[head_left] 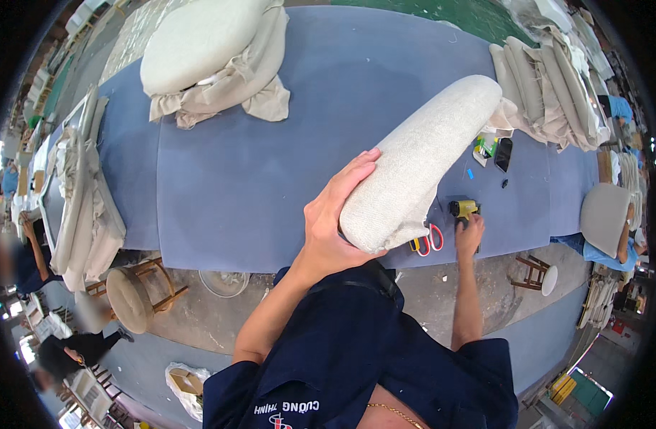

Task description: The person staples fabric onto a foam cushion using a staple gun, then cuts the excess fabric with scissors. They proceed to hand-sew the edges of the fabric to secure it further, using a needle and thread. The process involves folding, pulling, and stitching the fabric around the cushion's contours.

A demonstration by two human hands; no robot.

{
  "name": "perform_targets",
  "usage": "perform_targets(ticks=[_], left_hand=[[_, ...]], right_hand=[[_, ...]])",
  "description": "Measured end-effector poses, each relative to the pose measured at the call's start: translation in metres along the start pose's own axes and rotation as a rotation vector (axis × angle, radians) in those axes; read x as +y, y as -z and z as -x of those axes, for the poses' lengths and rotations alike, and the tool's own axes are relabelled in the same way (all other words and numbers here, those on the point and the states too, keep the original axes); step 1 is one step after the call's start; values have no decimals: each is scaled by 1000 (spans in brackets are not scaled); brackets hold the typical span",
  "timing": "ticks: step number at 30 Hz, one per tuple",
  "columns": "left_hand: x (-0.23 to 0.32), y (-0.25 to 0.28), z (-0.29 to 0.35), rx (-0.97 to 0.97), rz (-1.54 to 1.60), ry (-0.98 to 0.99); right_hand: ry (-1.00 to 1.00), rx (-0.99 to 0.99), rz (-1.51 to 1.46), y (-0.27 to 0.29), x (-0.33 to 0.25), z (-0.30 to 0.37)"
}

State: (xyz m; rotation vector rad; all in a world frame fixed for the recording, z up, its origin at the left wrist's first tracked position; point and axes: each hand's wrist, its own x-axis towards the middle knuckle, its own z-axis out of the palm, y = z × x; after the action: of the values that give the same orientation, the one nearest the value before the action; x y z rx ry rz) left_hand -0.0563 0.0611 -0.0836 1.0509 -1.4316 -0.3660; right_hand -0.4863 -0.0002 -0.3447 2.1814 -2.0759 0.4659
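Note:
My left hand point(335, 218) grips the near end of a padded seat cushion point(421, 161) covered in beige woven fabric. The cushion is tilted up on its edge above the table, with loose fabric hanging along its lower right side. To the right, my right hand point(470, 234) is closed around the handle of a yellow and black staple gun point(462, 208) near the table's front edge. Between the cushion and that hand lie scissors with red and white handles point(436, 237) and a tool with yellow and black handles point(415, 245), partly hidden by the cushion.
The blue-grey table point(228, 186) bears stacked beige cushions point(206, 53) at the far left and a row of cushions point(549, 89) at the far right. A black case point(504, 154), a small green and white box point(483, 149) and a blue piece point(470, 174) lie right. Stools point(131, 300) stand below; other people work nearby.

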Motion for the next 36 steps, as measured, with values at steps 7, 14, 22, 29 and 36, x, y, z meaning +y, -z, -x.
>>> perform_targets(ticks=[7, 14, 22, 29, 36], left_hand=[[7, -57, -38, 71, 72, -86], [18, -67, -47, 37, 82, -60], [32, -76, -42, 95, 81, -8], [40, -92, -34, 65, 78, -43], [53, -100, -30, 48, 68, -37]], right_hand=[[113, -458, -180, -13, -90, 54], [90, -447, -183, 9, -110, 51], [-385, -551, -1001, 160, -54, 54], [-109, -267, -1159, 309, -116, -80], [527, 242, -1158, 444, -194, -128]])
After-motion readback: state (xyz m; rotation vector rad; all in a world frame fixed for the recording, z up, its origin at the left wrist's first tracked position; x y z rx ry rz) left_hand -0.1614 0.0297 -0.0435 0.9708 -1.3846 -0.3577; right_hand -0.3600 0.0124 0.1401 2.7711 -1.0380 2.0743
